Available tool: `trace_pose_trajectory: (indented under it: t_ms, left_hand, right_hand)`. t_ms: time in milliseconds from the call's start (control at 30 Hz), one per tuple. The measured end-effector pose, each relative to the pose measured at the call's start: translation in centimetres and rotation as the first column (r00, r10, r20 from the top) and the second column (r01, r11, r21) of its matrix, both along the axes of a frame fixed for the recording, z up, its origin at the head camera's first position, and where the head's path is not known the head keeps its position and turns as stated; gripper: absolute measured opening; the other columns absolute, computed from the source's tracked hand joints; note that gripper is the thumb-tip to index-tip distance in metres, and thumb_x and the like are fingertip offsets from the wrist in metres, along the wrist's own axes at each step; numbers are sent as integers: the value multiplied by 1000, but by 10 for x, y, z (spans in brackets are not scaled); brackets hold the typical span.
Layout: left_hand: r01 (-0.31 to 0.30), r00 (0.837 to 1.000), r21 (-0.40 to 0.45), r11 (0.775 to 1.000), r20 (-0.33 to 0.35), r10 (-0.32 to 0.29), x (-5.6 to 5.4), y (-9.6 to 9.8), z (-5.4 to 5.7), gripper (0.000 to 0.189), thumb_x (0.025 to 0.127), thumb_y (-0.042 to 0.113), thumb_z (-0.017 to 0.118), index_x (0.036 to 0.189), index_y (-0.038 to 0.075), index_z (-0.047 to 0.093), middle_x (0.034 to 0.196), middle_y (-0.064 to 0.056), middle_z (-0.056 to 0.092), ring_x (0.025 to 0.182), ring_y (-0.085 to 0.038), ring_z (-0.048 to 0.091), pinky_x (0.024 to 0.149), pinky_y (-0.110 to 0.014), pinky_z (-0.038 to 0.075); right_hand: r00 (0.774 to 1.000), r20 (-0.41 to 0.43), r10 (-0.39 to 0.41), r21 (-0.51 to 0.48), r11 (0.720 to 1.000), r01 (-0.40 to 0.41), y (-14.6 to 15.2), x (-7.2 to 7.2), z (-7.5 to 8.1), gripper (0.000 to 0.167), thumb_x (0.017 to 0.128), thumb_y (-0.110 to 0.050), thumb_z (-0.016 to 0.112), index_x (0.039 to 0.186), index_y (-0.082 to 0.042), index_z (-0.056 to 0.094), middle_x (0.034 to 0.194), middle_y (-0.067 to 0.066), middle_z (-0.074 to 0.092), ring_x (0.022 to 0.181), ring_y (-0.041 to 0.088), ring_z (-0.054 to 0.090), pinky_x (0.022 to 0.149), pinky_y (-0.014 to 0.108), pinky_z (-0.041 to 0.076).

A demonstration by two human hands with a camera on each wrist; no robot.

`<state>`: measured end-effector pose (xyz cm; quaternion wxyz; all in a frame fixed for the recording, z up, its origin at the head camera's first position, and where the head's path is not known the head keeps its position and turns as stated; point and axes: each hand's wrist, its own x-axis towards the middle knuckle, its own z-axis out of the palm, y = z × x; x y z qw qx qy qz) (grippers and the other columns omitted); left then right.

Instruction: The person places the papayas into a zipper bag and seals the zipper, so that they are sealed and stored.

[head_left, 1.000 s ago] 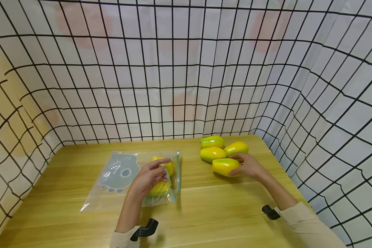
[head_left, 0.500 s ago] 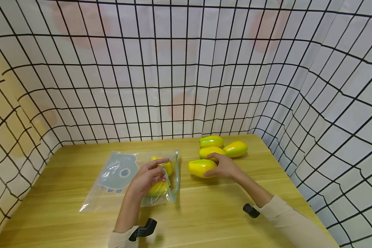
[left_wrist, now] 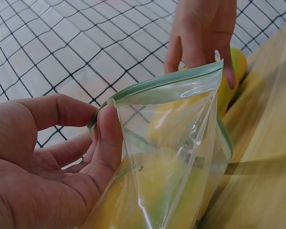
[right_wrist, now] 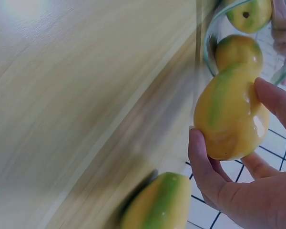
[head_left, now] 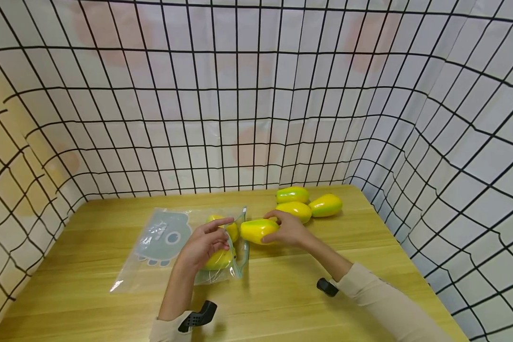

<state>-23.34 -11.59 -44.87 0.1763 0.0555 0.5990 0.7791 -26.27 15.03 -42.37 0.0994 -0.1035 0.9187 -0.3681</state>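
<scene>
Possibly at risk, just below centre of the head frame: a snag of the held fruit [head_left: 256, 231] on the green rim [left_wrist: 167, 81] of the bag [head_left: 166, 247], from slack plastic; or a bump against bagged fruit [right_wrist: 239, 51], from poor aim; or a slip, from glossy skin. In the right grip [head_left: 288, 229], parted to fruit width: that fruit, pinched at its right end. In the left grip [head_left: 205, 244], nearly closed: the rim, pinched between thumb and forefinger.

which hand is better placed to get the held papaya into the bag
The right hand, I'd judge: it grips the papaya close to the open zip bag, while the left hand pinches the bag's green rim and seems better used steadying that.
</scene>
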Motion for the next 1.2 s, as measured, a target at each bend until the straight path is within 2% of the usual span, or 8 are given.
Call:
trace_pose_trajectory:
  t_ms: [433, 767, 967, 1200]
  left_hand:
    - [-6, 1000, -5, 1000, 2, 6, -1, 1, 1, 48, 100, -4, 49, 148, -7, 44, 89, -5, 57, 68, -14, 61, 69, -20, 58]
    - [4, 1000, -12, 1000, 0, -4, 0, 0, 2, 50, 100, -2, 49, 149, -9, 41, 88, -4, 56, 68, -14, 60, 69, -20, 58]
    - [-6, 1000, -40, 999, -5, 6, 0, 1, 2, 50, 99, -2, 50, 148, -9, 43, 89, -5, 57, 68, -14, 59, 67, -19, 57]
    - [-12, 1000, -50, 999, 2, 12, 0, 2, 0, 48, 99, -1, 50, 147, -9, 45, 91, -5, 56, 68, -14, 57, 67, -20, 57]
  right_hand:
    - [1000, -1, -10, 1, 1000, 10, -16, -2, -9, 66, 70, -31, 91, 130, -17, 65, 130, 11, 64, 112, 29, 60, 90, 43, 54]
    - [998, 62, -2, -26, 1000, 4, -23, -2, -14, 68, 73, -29, 89, 135, -17, 61, 128, 13, 63, 113, 29, 59, 91, 43, 53]
    - [997, 76, -1, -36, 999, 3, -30, -2, -14, 71, 72, -23, 88, 137, -17, 60, 125, 13, 64, 107, 26, 60, 90, 42, 53]
    - [994, 112, -1, -99, 995, 12, -40, 1, -14, 73, 73, -18, 85, 141, -19, 59, 119, 15, 65, 99, 25, 60, 81, 35, 53]
